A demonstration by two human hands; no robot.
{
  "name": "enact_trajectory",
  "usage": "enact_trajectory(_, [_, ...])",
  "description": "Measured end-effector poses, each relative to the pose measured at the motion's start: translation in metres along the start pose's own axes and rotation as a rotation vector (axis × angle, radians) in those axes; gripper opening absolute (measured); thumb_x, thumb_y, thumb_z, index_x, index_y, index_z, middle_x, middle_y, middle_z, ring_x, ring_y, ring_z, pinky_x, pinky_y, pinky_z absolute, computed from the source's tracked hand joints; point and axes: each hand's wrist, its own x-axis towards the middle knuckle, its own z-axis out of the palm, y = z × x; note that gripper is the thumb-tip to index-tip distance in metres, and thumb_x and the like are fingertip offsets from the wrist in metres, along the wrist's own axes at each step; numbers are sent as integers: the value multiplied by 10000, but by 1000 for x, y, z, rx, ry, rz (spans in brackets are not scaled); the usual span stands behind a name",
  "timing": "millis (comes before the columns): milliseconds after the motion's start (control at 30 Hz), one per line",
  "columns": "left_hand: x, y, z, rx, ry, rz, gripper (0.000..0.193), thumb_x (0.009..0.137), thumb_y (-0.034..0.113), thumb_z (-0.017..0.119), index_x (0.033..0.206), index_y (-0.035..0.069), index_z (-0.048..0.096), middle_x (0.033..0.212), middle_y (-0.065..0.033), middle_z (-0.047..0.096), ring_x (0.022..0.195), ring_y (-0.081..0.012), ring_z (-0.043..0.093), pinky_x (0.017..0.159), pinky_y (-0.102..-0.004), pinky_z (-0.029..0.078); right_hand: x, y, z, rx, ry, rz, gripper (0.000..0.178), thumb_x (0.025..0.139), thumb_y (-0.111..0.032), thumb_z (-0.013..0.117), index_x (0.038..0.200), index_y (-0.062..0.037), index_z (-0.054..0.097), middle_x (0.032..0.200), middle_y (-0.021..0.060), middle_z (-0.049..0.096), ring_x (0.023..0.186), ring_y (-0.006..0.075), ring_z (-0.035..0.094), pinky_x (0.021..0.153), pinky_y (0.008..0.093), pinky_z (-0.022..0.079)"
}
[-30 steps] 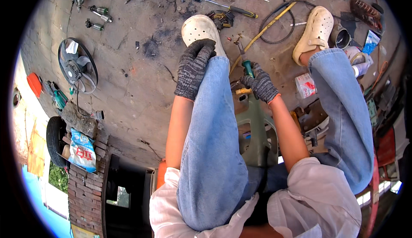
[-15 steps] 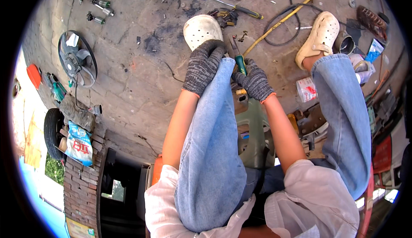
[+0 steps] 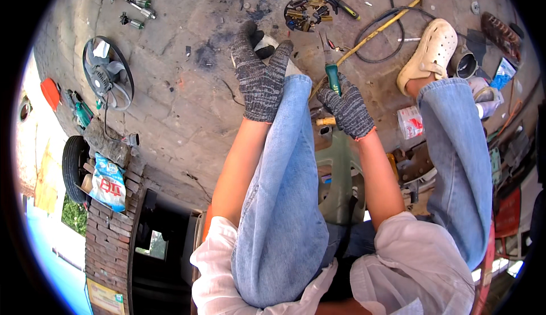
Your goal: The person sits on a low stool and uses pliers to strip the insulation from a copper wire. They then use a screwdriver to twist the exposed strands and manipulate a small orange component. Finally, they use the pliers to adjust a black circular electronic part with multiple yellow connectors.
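Both my hands wear dark grey knitted gloves with orange cuffs. My left hand is open, thumb and fingers apart, in front of the pale clog on my left foot, which it mostly hides. A grip on anything there does not show. My right hand is closed around the green handle of pliers, their narrow metal jaws pointing away from me. Beyond them, on the ground, lies a cluster of brass-coloured and black parts. Beside it is a black-and-yellow-handled tool.
A long yellow stick crosses a looped black cable at right. Near my right clog stand a metal cylinder and a red-and-white tub. At left are a fan-like part, a tyre and bricks.
My left hand has opened, its fingers spreading away from the knee. My right hand has shifted slightly right and nearer with the pliers. The brass-coloured cluster now shows more fully.
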Motion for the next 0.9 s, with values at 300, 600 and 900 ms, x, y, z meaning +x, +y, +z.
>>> enact_trajectory(300, [38,13,-16,-344,-211,-377,296,885,296,614,984,19,645,701,-61,636,563,-104,593,489,-242,467,-25,-56,-9,-129,-82,-180,387,796,-270,663,1034,13,548,757,147,605,689,266,601,664,352,487])
enact_trajectory(600, [19,-5,-15,-1113,-260,-762,311,917,346,554,1079,80,539,768,-31,535,480,-46,418,389,-167,356,-8,-30,10,-521,5,-299,415,807,-339,595,1010,23,584,933,267,600,899,410,573,854,453,440])
enact_trajectory(900, [0,-23,-19,-1698,-563,-719,335,963,251,452,1185,0,441,738,-38,495,389,-45,440,324,-198,363,-3,-34,11,-403,-17,-316,461,787,-308,625,1083,40,566,1013,278,579,942,396,569,859,429,453])
